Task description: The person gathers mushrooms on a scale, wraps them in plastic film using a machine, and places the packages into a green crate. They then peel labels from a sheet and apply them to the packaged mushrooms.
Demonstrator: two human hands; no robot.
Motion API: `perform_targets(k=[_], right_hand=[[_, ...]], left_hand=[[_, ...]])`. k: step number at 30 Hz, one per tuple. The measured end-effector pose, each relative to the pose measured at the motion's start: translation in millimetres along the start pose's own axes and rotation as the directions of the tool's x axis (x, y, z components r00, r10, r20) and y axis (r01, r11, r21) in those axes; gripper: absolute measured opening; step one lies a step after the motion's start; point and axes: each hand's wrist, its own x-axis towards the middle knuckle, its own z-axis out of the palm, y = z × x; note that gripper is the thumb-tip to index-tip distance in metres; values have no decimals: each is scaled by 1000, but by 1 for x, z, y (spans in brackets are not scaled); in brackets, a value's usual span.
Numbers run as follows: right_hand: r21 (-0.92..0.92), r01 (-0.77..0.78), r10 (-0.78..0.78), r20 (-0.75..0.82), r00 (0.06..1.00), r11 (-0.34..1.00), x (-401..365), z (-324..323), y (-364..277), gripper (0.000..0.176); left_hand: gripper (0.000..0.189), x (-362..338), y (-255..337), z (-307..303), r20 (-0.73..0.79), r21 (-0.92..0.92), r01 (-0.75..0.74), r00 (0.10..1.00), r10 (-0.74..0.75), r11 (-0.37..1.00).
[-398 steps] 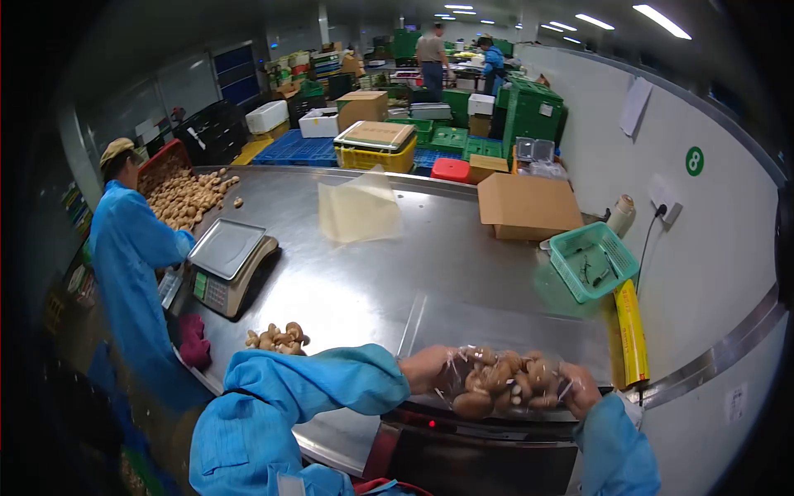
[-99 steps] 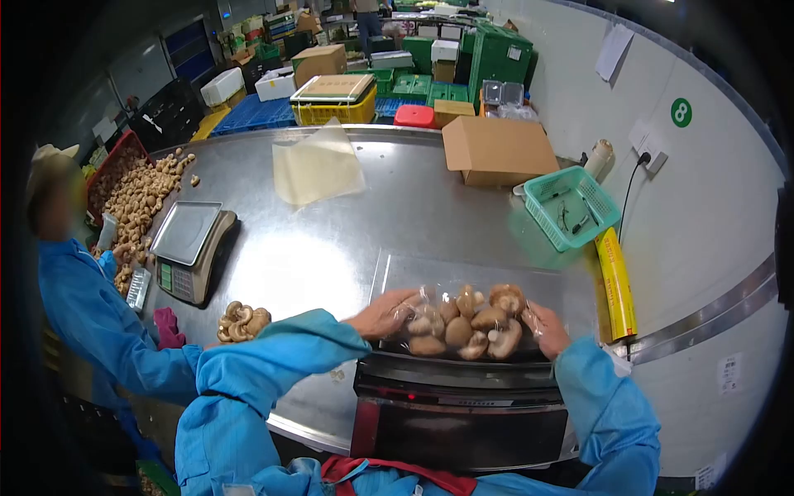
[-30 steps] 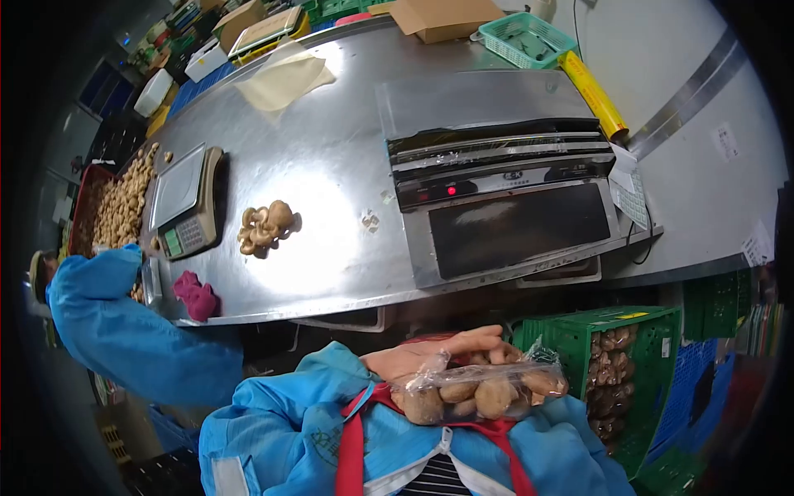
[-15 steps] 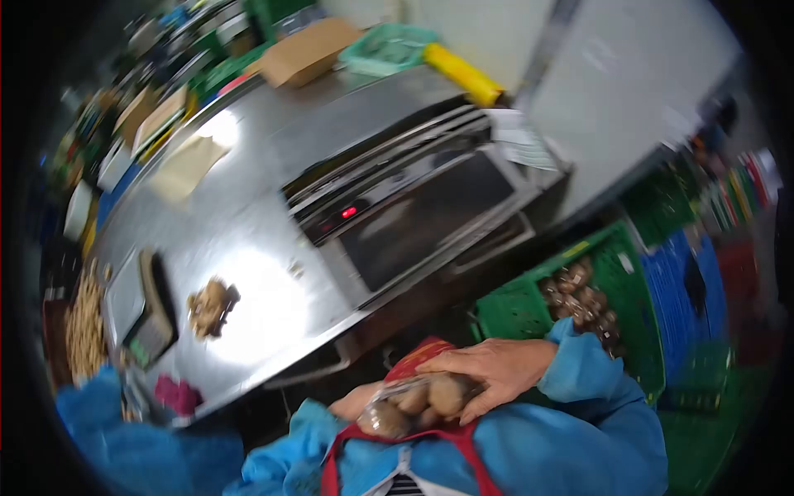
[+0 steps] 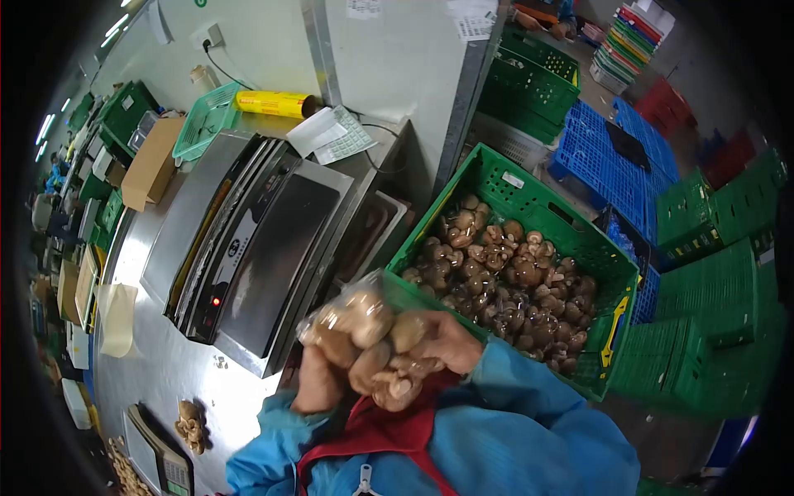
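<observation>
- Mushroom pack, wrapped in clear film, is held close to the chest, just above a red apron strap.
- It is gripped from both sides: the left hand is placed at 8 o'clock of the pack, the right hand at 3 o'clock.
- The fingers of both hands are curled and clamped on the film; none are seen spread apart.
- A green crate is seen at 2 o'clock of the pack, with its near corner just beside the right hand.
- The crate is filled with loose mushrooms, brown and unwrapped.
- A wrapping machine with a red light is seen at 10 o'clock, set on the steel tabletop.
- A yellow film roll and a teal basket are seen at 11 o'clock, beyond the machine, with a cardboard box beside the basket.
- A small mushroom pile lies on the tabletop at 8 o'clock, near a scale.
- Blue crates are laid on the floor at 1 o'clock, beyond the green crate.
</observation>
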Motion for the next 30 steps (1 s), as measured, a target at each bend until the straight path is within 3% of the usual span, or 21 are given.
perform_targets(k=[2,3,5,6,9,12,13,14,16,17,18,20,22,23,24,25,26,28,30], right_hand=[[-78,162,-171,-117,978,984,-12,-8,-4,37],[-98,142,-158,-187,970,985,-16,-16,-1,36],[-148,132,-169,-274,947,980,-17,-24,1,36],[-247,162,-228,-267,936,955,-13,-22,-3,37],[-312,86,-138,-148,979,946,11,-14,-13,35],[-151,3,-25,-141,990,988,50,1,-1,34],[-66,68,-76,-127,989,996,71,-4,17,33],[-5,77,-78,-116,990,997,88,0,20,32],[85,91,-79,-131,988,992,123,12,23,36],[61,64,-56,-132,990,996,141,14,27,40],[37,40,-34,-137,990,999,161,15,30,45],[-43,43,-44,-17,999,998,200,7,35,47],[-509,153,-200,-38,979,847,221,-11,13,40],[-541,213,-344,-153,926,814,234,-26,5,40],[-510,209,-334,-165,928,834,240,-43,-24,33],[-515,148,-315,-253,915,844,246,-56,-55,27],[-536,155,-367,-315,875,830,261,-78,-72,25],[-557,172,-425,-363,829,813,290,-108,-107,29],[-578,132,-422,-403,812,805,329,-128,-132,31]], left_hand=[[83,24,-10,33,6,12,30,1000,-30,999],[78,33,-13,44,86,-105,34,996,-25,994],[67,46,-20,55,-57,-245,15,998,-29,969],[64,51,-17,58,-159,-298,11,985,-62,954],[59,53,-24,17,-260,-451,-68,964,-58,890],[58,52,11,-6,-294,-335,-95,956,-9,937],[59,48,33,4,-368,-335,-79,928,-53,939],[55,51,34,-18,-372,-155,-182,921,113,971],[55,50,45,-34,-535,248,-108,813,229,963],[76,49,53,-37,-535,311,-50,816,218,949],[76,53,53,-47,-482,493,-62,811,331,868],[75,69,57,-94,-431,488,-135,822,372,863],[75,78,80,-114,-410,442,-77,869,278,894],[75,84,89,-130,-349,604,-15,894,281,797],[75,91,95,-146,-287,744,34,918,274,668],[74,97,98,-159,-179,778,-36,944,276,627],[71,99,102,-163,-196,835,24,947,256,549],[70,99,109,-161,-122,984,59,909,398,167],[70,93,117,-152,-35,999,36,841,540,9]])
